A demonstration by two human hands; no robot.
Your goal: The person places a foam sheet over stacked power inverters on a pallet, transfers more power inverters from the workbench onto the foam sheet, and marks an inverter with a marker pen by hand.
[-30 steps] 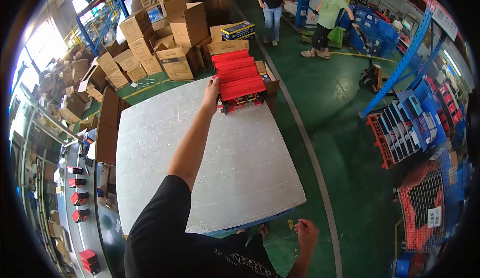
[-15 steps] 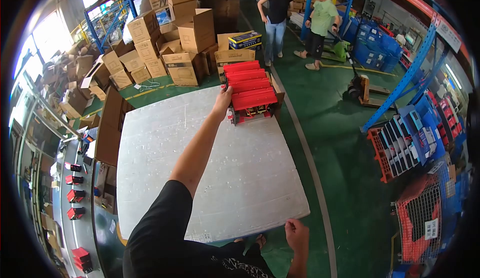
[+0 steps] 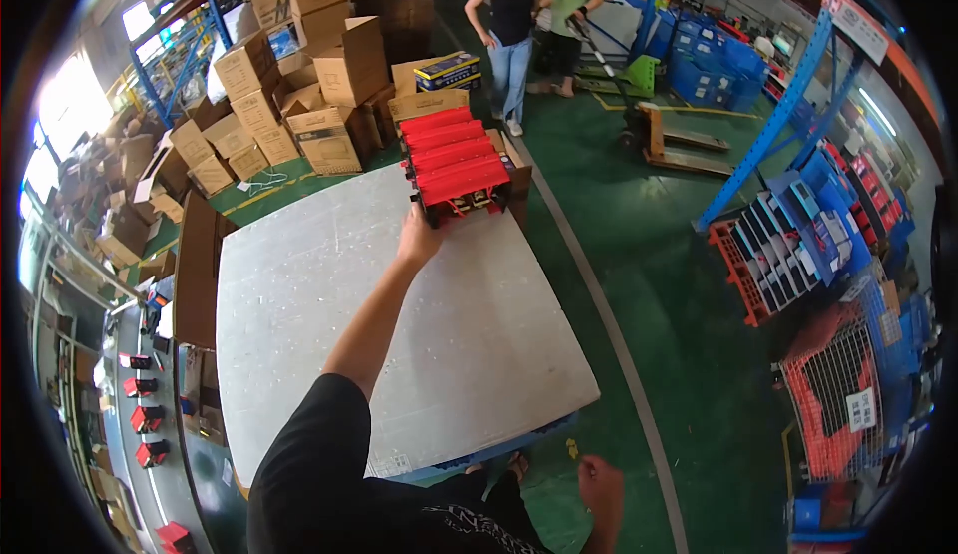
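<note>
Several red box-shaped units (image 3: 454, 160) stand in a row at the far edge of a large grey board (image 3: 439, 324). My left hand (image 3: 419, 239) is at the near left corner of the row, its fingers partly hidden beside the nearest unit; whether it grips the unit cannot be made out. Low at the right, off the board's near edge, my right hand (image 3: 602, 482) hangs over the floor with its fingers curled in, and nothing shows in it.
Open cardboard boxes (image 3: 329, 135) are piled behind the board. Two people (image 3: 511, 35) stand beyond it, near a pallet jack (image 3: 649, 135). More red units (image 3: 147, 418) line a bench at left. Blue racking (image 3: 768, 125) and a wire basket (image 3: 833, 394) are at right.
The view has shifted. My left hand has slid nearer along the row's left side. The person in green has moved left beside the other person, away from the pallet jack.
</note>
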